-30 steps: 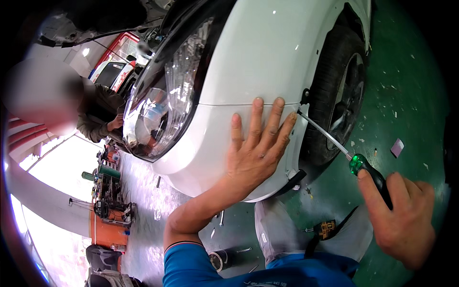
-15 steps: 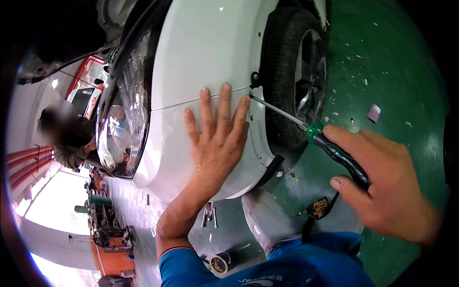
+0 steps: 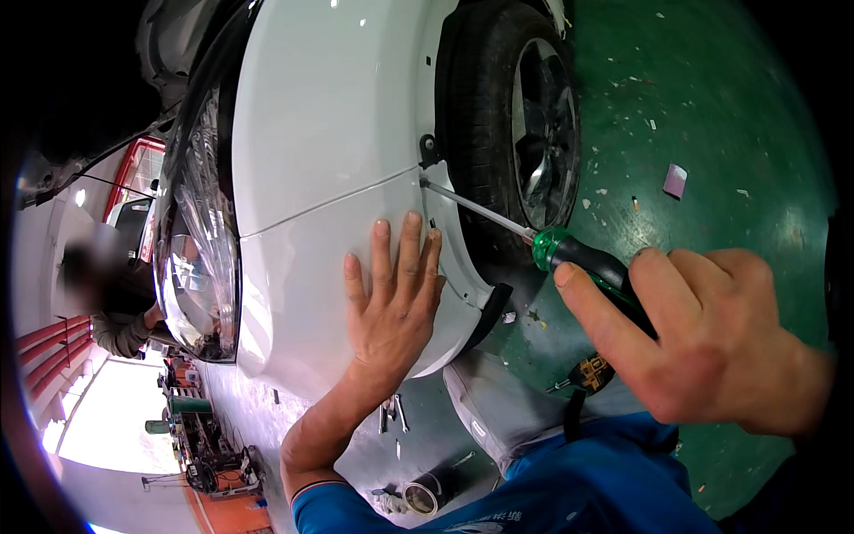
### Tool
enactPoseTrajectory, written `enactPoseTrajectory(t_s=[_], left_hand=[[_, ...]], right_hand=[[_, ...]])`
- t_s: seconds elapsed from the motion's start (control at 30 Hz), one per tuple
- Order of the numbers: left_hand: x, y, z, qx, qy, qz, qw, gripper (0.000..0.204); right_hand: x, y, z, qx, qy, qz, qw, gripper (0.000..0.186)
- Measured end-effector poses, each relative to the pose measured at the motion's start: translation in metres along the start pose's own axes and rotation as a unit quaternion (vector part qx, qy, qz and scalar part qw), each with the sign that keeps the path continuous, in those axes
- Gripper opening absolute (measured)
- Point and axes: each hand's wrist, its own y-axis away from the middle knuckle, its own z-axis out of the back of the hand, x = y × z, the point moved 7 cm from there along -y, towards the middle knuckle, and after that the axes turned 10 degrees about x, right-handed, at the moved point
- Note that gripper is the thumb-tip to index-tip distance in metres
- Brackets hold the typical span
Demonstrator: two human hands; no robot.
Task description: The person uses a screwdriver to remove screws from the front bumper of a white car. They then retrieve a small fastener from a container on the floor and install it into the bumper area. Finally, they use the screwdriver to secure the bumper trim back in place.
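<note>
My right hand (image 3: pixel 685 329) is closed around the green and black handle of a screwdriver (image 3: pixel 485 212). The screwdriver's tip touches the wheel-arch edge of a white car body, just below the seam between the fender (image 3: pixel 334 98) and the bumper (image 3: pixel 307 276). With fingers stretched out, my left hand (image 3: pixel 391 303) lies flat on the bumper below that seam. A black bracket (image 3: pixel 431 149) with a bolt sits at the arch edge above the tip. Behind the screwdriver shaft stands the front wheel (image 3: pixel 498 116).
A headlight (image 3: pixel 200 267) is left of the bumper, with a person (image 3: pixel 120 294) beyond it. A yellow and black power drill (image 3: pixel 589 374), wrenches (image 3: pixel 398 414) and an open can (image 3: pixel 422 494) are low in view. A small purple piece (image 3: pixel 675 181) lies on the green floor.
My left hand has slid down the bumper, away from the seam. My right hand has changed its grip, with the forefinger now along the handle; the tip stays at the arch edge. The view has shifted.
</note>
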Motion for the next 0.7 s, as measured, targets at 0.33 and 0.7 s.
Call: enactPoseTrajectory(t_s=[0.33, 0.7], left_hand=[[0.008, -0.003, 0.000, -0.034, 0.012, 0.011, 0.999, 0.054], [0.010, -0.010, 0.010, 0.023, -0.005, 0.039, 0.999, 0.058]], right_hand=[[-0.021, 0.001, -0.010, -0.011, -0.335, -0.132, 0.933, 0.057], [-0.003, -0.005, 0.001, 0.049, -0.059, -0.044, 0.996, 0.049]])
